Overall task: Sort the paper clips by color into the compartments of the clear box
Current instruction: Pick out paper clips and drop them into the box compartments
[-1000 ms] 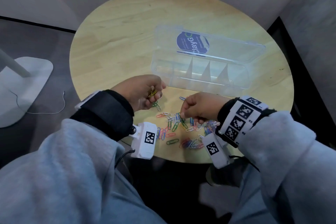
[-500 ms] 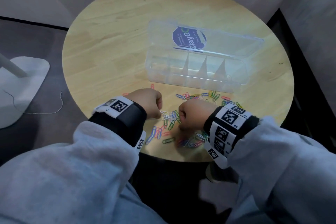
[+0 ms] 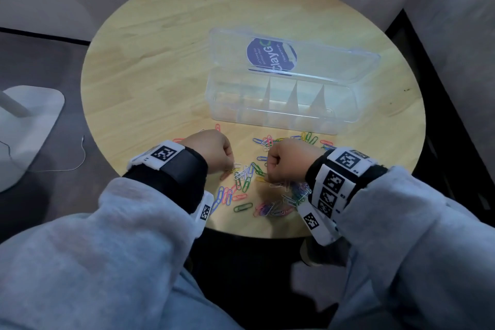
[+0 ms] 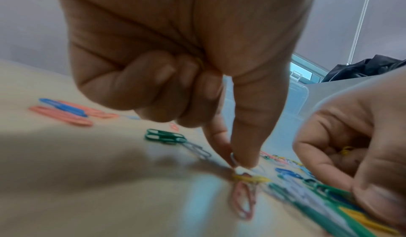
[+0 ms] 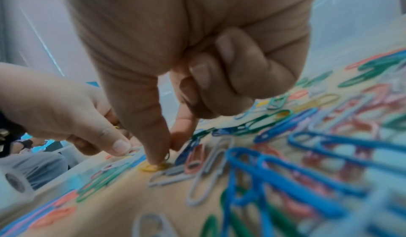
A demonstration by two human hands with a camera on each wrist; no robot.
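Several coloured paper clips [image 3: 246, 182] lie scattered on the round wooden table [image 3: 160, 61], in front of the clear box [image 3: 267, 123]. The box stands with its lid [image 3: 334, 67] back and its compartments look empty. My left hand [image 3: 233, 166] is knuckles up over the pile. Its thumb and forefinger [image 4: 238, 162] pinch a pale clip [image 4: 233, 160] just above a yellow clip [image 4: 250, 178], and a trace of yellow shows inside the curled fingers. My right hand [image 3: 267, 177] pinches a yellow clip [image 5: 153, 167] on the table, with more yellow clips [image 4: 347, 150] in its palm.
More clips [image 3: 308, 138] lie along the box's front wall. A white stand base [image 3: 29, 120] and a thin cable [image 3: 67, 166] are on the floor to the left. The table's near edge is just behind my wrists.
One second ago my left hand was palm up, holding yellow clips. It has turned knuckles up and come down onto the pile. My right hand has stayed on the pile.
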